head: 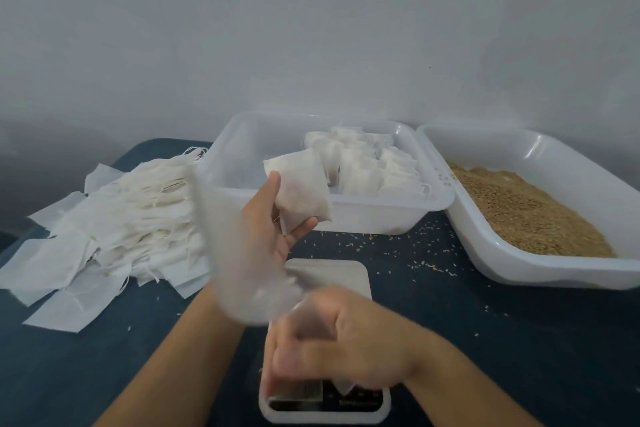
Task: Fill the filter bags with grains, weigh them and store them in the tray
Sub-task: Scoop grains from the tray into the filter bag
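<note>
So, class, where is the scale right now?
In the head view the scale sits on the dark table, bottom centre, just in front of the tray of filled bags. The right hand hovers over it, blurred.

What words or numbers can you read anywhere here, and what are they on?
None can be read.
Scale: its dark front panel shows small light marks, too blurred to read, and the right hand covers part of it.
Filter bags, trays and wall: no writing shows.
</note>
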Demonstrator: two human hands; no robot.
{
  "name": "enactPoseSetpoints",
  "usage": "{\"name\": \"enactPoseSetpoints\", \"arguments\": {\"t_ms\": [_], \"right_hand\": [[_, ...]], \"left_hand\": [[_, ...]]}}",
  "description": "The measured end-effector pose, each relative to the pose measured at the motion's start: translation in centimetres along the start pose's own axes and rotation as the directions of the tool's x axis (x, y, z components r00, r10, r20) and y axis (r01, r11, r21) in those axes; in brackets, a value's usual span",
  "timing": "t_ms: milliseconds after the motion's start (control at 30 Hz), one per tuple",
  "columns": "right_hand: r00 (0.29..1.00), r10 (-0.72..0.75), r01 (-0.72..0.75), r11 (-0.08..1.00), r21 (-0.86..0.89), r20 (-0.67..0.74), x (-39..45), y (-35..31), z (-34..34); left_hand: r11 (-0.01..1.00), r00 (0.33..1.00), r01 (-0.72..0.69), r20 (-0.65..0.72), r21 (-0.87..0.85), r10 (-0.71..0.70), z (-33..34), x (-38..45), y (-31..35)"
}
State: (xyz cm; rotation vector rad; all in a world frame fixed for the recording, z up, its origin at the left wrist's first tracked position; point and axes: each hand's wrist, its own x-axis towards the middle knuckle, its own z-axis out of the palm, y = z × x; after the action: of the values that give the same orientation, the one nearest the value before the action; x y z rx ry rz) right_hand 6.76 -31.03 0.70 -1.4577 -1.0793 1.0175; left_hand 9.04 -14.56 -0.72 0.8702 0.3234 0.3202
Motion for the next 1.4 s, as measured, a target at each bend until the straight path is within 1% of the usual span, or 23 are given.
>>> {"name": "enactPoseSetpoints", "arguments": {"t_ms": [33,67,100,133,167,200,233,267,333,400,467,633,733,800,867,967,1067,1233,1333,1400], "right_hand": [[0.995,-0.028,0.03,0.999,0.025,-0.093,-0.2,-0.5,-0.5],[0.967,-0.071,0.073,0.997,-0.001,-0.244,-0.5,-0.8,-1.3],[0.899,-0.125,0.109,0.992,-0.063,-0.42,-0.8,-0.9,-2.2],[0.796,-0.179,0.124,0.983,-0.134,-0.578,-1.2,-1.0,-3.4],[0.683,-0.222,0.117,0.974,-0.195,-0.696,-1.6,-0.9,-4.5],[0.586,-0.258,0.096,0.963,-0.25,-0.768,-2.0,-0.8,-5.5],[0.519,-0.292,0.065,0.951,-0.303,-0.803,-2.4,-0.6,-6.3],[0.483,-0.321,0.022,0.935,-0.355,-0.815,-2.7,-0.2,-7.0],[0.454,-0.364,-0.086,0.891,-0.446,-0.814,-3.1,0.7,-8.1],[0.453,-0.369,-0.151,0.865,-0.478,-0.812,-3.2,1.2,-8.5],[0.478,-0.358,-0.168,0.859,-0.484,-0.802,-3.1,1.3,-8.5],[0.531,-0.395,-0.201,0.801,-0.564,-0.75,-2.7,1.0,-7.6],[0.558,-0.399,-0.197,0.788,-0.583,-0.728,-2.7,1.0,-7.6],[0.559,-0.413,-0.15,0.802,-0.578,-0.719,-2.8,1.0,-7.7],[0.552,-0.442,-0.079,0.817,-0.572,-0.707,-2.9,0.9,-7.8],[0.573,-0.419,-0.009,0.856,-0.517,-0.704,-3.2,0.7,-8.0],[0.593,-0.409,-0.007,0.859,-0.512,-0.694,-3.5,0.5,-8.2],[0.688,-0.338,-0.018,0.877,-0.48,-0.643,-3.7,0.4,-8.2],[0.71,-0.317,-0.013,0.887,-0.462,-0.629,-3.9,0.2,-8.2],[0.724,-0.311,-0.002,0.891,-0.454,-0.616,-4.1,-0.1,-8.1]], "left_hand": [[0.995,0.999,0.005,0.033,0.095,-0.008,-0.2,0.1,-0.1],[0.971,0.995,-0.043,0.093,0.236,0.022,-0.5,0.1,-0.2],[0.922,0.982,-0.128,0.178,0.366,0.066,-0.8,0.0,-0.5],[0.859,0.963,-0.208,0.254,0.469,0.095,-1.0,-0.1,-0.9],[0.795,0.95,-0.261,0.293,0.548,0.109,-1.1,-0.5,-1.3],[0.737,0.942,-0.297,0.311,0.607,0.124,-0.9,-0.7,-1.6],[0.688,0.937,-0.32,0.324,0.651,0.129,-0.8,-1.0,-1.9],[0.642,0.93,-0.342,0.344,0.687,0.128,-0.6,-1.1,-2.2],[0.547,0.913,-0.392,0.386,0.74,0.132,-0.5,-1.1,-2.4],[0.457,0.896,-0.44,0.412,0.773,0.166,-0.6,-1.2,-2.4],[0.407,0.89,-0.455,0.415,0.792,0.189,-0.5,-1.4,-2.4],[0.428,0.891,-0.453,0.418,0.782,0.179,-0.3,-1.7,-2.4],[0.375,0.889,-0.458,0.423,0.806,0.176,-0.3,-1.7,-2.5],[0.357,0.891,-0.453,0.43,0.817,0.147,-0.3,-1.6,-2.6],[0.398,0.893,-0.438,0.443,0.806,0.085,-0.3,-1.7,-2.7],[0.459,0.879,-0.436,0.476,0.774,0.032,-0.4,-1.8,-2.9],[0.493,0.874,-0.435,0.486,0.753,0.029,-0.3,-1.8,-3.1],[0.509,0.872,-0.431,0.488,0.745,0.024,-0.1,-1.9,-3.2],[0.528,0.881,-0.416,0.472,0.74,0.032,-0.1,-1.9,-3.4],[0.52,0.888,-0.414,0.457,0.748,0.05,-0.1,-1.9,-3.4]]}}
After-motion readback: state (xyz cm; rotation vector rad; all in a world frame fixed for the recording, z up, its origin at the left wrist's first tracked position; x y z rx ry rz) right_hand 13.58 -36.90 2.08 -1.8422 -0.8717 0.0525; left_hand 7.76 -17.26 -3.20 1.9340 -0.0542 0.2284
